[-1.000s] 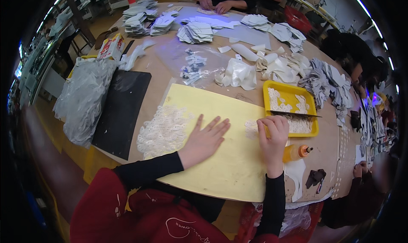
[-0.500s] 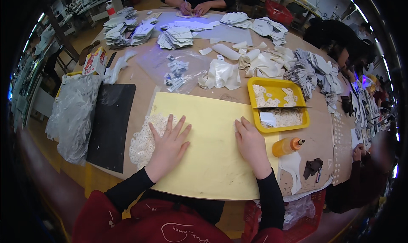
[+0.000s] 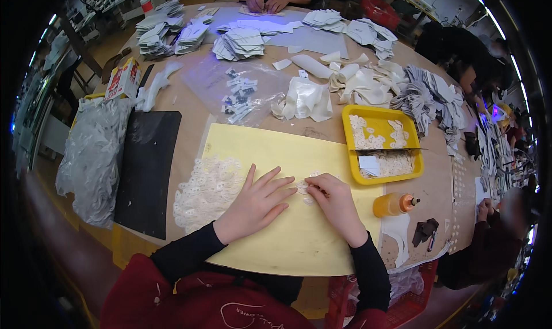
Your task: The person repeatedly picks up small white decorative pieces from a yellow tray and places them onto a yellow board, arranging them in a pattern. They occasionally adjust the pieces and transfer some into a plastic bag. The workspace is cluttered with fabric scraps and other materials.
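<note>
On a pale yellow sheet (image 3: 270,237) before me lies a heap of small white cut-out pieces with holes (image 3: 202,191). My left hand (image 3: 253,205) is open just right of that heap, its fingers spread low over the sheet and pointing right. Near the sheet's middle, my right hand (image 3: 334,199) has curled fingers, with thumb and forefinger pinched at a small white cut-out piece (image 3: 302,185). A few more such pieces lie around those fingertips, partly hidden by them.
A yellow divided tray (image 3: 418,167) with white pieces stands at right, beside an orange-capped bottle (image 3: 391,204). A black board (image 3: 148,173) and a plastic-bag bundle (image 3: 95,156) are left. Stacked grey pieces (image 3: 238,43) lie far off, where a person's hands (image 3: 265,4) work.
My left hand has slid right, off the heap. My right hand has moved left from near the tray to the sheet's middle, its fingers now curled at the small pieces.
</note>
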A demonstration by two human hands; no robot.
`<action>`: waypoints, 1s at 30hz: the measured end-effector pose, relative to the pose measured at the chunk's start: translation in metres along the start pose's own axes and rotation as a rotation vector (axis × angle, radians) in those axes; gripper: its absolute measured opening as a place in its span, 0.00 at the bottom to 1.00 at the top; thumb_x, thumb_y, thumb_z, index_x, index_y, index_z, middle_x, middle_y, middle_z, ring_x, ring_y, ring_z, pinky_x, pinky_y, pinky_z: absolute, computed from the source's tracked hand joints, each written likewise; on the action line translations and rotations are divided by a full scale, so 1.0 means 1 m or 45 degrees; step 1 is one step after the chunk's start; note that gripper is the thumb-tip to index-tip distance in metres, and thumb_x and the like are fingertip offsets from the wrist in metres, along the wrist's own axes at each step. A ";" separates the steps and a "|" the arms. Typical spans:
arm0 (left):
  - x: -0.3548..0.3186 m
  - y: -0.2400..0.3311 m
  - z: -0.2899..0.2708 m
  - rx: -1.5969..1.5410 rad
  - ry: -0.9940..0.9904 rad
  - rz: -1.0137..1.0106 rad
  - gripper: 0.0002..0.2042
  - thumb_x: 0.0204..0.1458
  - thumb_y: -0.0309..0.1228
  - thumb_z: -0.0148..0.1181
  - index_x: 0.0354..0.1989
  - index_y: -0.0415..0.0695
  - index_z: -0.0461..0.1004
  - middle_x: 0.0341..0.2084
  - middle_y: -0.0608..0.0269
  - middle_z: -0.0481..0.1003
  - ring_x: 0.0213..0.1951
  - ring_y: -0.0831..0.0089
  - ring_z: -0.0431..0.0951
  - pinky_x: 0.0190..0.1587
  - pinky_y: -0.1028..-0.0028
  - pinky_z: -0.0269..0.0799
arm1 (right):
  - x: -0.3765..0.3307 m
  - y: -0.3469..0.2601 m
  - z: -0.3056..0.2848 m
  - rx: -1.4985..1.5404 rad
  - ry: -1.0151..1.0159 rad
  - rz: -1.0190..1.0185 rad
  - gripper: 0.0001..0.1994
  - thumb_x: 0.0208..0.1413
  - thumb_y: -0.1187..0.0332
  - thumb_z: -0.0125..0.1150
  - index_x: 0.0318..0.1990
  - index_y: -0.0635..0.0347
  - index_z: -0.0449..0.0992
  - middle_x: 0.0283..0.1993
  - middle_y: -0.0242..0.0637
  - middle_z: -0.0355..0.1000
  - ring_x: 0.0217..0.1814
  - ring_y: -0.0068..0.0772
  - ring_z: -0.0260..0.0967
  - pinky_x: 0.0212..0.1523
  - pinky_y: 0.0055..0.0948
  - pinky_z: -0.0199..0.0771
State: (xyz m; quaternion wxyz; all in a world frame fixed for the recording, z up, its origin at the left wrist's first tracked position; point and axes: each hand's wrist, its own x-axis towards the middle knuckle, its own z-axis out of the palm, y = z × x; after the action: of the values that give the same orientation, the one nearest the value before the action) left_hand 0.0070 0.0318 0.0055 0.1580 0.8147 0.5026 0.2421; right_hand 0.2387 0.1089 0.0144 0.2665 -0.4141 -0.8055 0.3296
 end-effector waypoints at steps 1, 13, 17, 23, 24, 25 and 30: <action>0.000 -0.001 -0.001 0.001 -0.012 -0.006 0.19 0.64 0.37 0.60 0.62 0.51 0.74 0.67 0.63 0.69 0.74 0.55 0.60 0.73 0.30 0.44 | 0.001 0.000 -0.002 -0.006 0.004 0.009 0.11 0.61 0.77 0.65 0.50 0.66 0.81 0.43 0.45 0.80 0.41 0.39 0.80 0.41 0.29 0.80; -0.011 0.006 0.026 0.133 -0.172 0.117 0.29 0.65 0.50 0.55 0.71 0.51 0.66 0.75 0.62 0.59 0.77 0.53 0.54 0.73 0.32 0.46 | 0.001 0.000 -0.009 -0.165 0.036 -0.055 0.15 0.60 0.82 0.60 0.54 0.65 0.80 0.47 0.47 0.81 0.43 0.41 0.80 0.45 0.31 0.80; -0.011 0.008 0.033 0.131 -0.063 0.145 0.29 0.63 0.50 0.57 0.69 0.48 0.68 0.73 0.60 0.61 0.77 0.47 0.52 0.73 0.32 0.45 | 0.000 -0.001 -0.010 -0.243 0.043 -0.053 0.18 0.59 0.83 0.61 0.56 0.64 0.79 0.47 0.45 0.79 0.41 0.38 0.78 0.43 0.30 0.78; -0.015 0.011 0.023 0.119 -0.044 0.167 0.25 0.63 0.47 0.59 0.65 0.49 0.71 0.66 0.60 0.68 0.75 0.51 0.58 0.73 0.32 0.45 | 0.002 -0.004 -0.021 -0.266 0.156 0.050 0.15 0.55 0.80 0.67 0.51 0.63 0.80 0.44 0.44 0.77 0.40 0.41 0.76 0.41 0.33 0.76; -0.015 0.012 0.021 0.102 -0.044 0.174 0.24 0.63 0.46 0.59 0.64 0.49 0.72 0.65 0.60 0.70 0.74 0.53 0.60 0.73 0.32 0.46 | 0.003 -0.003 -0.019 -0.306 0.178 -0.011 0.14 0.54 0.78 0.69 0.50 0.63 0.81 0.43 0.43 0.77 0.41 0.44 0.76 0.43 0.36 0.76; -0.015 0.013 0.020 0.058 -0.055 0.187 0.22 0.63 0.44 0.60 0.62 0.49 0.73 0.63 0.61 0.71 0.72 0.55 0.62 0.73 0.33 0.46 | 0.004 -0.003 -0.018 -0.344 0.195 -0.079 0.13 0.54 0.76 0.70 0.48 0.63 0.81 0.42 0.43 0.76 0.41 0.46 0.76 0.44 0.40 0.76; -0.014 0.017 0.013 -0.037 0.005 0.215 0.18 0.63 0.39 0.61 0.59 0.50 0.76 0.55 0.64 0.76 0.66 0.63 0.70 0.74 0.39 0.51 | 0.003 -0.006 0.003 -0.405 0.008 -0.274 0.10 0.52 0.71 0.73 0.42 0.60 0.83 0.38 0.38 0.75 0.40 0.41 0.73 0.42 0.39 0.71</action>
State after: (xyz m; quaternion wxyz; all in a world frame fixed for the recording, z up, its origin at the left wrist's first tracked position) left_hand 0.0217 0.0119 -0.0004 0.1480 0.8514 0.4288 0.2634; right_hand 0.2321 0.1076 0.0174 0.2338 -0.3635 -0.8863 0.1663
